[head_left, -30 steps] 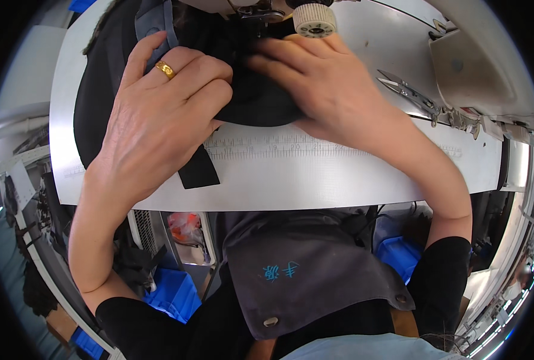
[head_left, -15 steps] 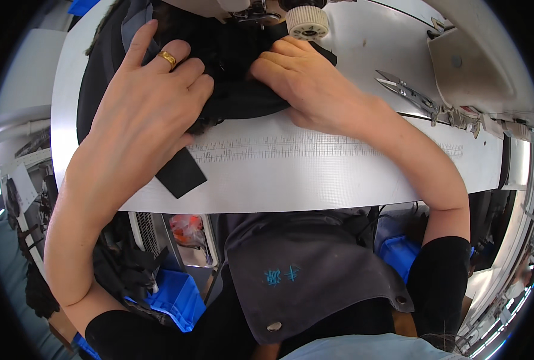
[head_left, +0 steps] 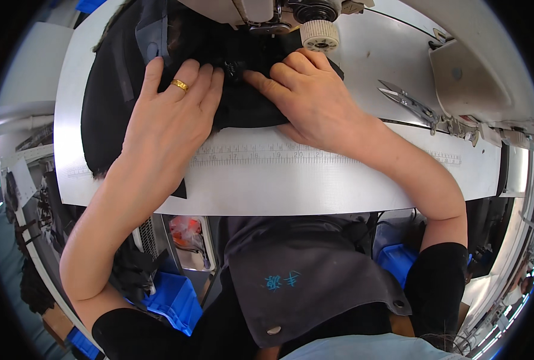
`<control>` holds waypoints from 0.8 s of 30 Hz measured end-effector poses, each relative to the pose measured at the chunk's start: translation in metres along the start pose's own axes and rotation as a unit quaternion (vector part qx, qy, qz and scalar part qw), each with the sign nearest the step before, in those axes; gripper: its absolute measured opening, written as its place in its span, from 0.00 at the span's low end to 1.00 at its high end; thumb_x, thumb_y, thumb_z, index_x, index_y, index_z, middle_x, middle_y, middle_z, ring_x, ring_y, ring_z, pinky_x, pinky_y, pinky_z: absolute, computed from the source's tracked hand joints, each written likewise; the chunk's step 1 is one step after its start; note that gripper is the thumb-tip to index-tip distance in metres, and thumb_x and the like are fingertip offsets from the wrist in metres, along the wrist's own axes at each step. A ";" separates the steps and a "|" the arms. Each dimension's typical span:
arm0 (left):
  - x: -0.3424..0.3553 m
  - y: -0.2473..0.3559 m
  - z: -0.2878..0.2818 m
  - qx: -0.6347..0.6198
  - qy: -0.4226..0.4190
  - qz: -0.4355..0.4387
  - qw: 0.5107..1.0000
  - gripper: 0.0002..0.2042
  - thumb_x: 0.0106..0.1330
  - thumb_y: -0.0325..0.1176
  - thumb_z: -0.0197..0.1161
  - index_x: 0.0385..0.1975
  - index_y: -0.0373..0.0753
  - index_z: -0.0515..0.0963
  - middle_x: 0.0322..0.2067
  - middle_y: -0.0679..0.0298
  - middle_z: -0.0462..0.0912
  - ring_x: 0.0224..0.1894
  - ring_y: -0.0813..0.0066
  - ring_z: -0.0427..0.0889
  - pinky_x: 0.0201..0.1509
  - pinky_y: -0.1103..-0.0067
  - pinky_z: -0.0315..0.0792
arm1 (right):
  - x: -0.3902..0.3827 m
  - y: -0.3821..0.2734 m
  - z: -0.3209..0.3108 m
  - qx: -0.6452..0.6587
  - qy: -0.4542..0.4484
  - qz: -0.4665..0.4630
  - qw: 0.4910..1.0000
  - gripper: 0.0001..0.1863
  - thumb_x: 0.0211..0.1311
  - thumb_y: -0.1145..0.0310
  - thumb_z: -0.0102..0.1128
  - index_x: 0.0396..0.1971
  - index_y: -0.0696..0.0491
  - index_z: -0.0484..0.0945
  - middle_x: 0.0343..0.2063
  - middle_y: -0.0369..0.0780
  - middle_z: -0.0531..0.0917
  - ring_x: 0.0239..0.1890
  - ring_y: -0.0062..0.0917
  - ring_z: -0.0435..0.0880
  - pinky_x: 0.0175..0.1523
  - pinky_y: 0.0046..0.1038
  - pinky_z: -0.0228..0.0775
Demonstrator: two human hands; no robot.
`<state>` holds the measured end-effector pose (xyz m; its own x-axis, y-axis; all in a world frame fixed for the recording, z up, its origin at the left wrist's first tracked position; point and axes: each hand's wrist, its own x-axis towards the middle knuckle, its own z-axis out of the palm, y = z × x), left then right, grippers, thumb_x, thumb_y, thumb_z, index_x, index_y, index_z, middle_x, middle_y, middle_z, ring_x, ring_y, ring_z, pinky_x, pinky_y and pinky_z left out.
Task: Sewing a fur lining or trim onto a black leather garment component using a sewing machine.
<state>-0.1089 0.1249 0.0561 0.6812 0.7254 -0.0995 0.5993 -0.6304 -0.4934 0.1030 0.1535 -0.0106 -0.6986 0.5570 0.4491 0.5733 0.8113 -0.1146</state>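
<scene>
Silver and flat, the sewing table (head_left: 315, 180) has a ruler strip (head_left: 267, 157) printed along it. Black cloth (head_left: 243, 108) lies on the table, right under the sewing machine (head_left: 267, 12) at the far edge. The person's left hand (head_left: 165, 129) lies flat on the cloth, fingers stretched out and pressing down, with a gold ring (head_left: 179, 85) on one finger. The right hand (head_left: 315, 99) is pressed on the cloth too, fingers straight and pointing toward the needle. Neither hand grips anything. Small silver snips (head_left: 408, 103) lie on the table off to the right, well apart from the hands. Blue bins (head_left: 171, 300) sit below the table.
</scene>
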 end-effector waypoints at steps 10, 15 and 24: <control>0.022 -0.005 0.033 0.027 0.077 -0.065 0.995 0.25 0.49 0.25 0.60 0.53 0.35 0.72 0.47 0.64 0.77 0.54 0.71 0.70 0.64 0.65 0.55 | 0.001 0.011 0.010 -0.130 0.056 0.056 0.988 0.09 0.42 0.72 0.59 0.27 0.52 0.81 0.27 0.35 0.78 0.34 0.26 0.77 0.44 0.28 0.65; 0.051 -0.016 0.045 0.016 0.137 -0.071 0.988 0.22 0.47 0.23 0.62 0.46 0.38 0.76 0.42 0.66 0.80 0.52 0.71 0.73 0.62 0.63 0.57 | -0.003 0.041 0.010 -0.168 0.098 0.042 0.980 0.05 0.40 0.74 0.59 0.22 0.51 0.78 0.26 0.35 0.76 0.35 0.26 0.77 0.40 0.27 0.68; 0.048 0.001 0.029 -0.036 0.146 -0.032 0.988 0.23 0.41 0.30 0.67 0.41 0.39 0.73 0.41 0.66 0.75 0.53 0.69 0.70 0.56 0.64 0.63 | -0.030 0.042 -0.018 -0.119 0.053 0.030 0.991 0.07 0.39 0.75 0.60 0.23 0.53 0.74 0.26 0.35 0.72 0.34 0.28 0.75 0.41 0.30 0.67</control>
<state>-0.0875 0.1672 0.0252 0.7274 0.6599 0.1881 0.6658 -0.6125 -0.4261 0.1559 0.1677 -0.0134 -0.6178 0.5714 0.5401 0.7067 0.7047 0.0629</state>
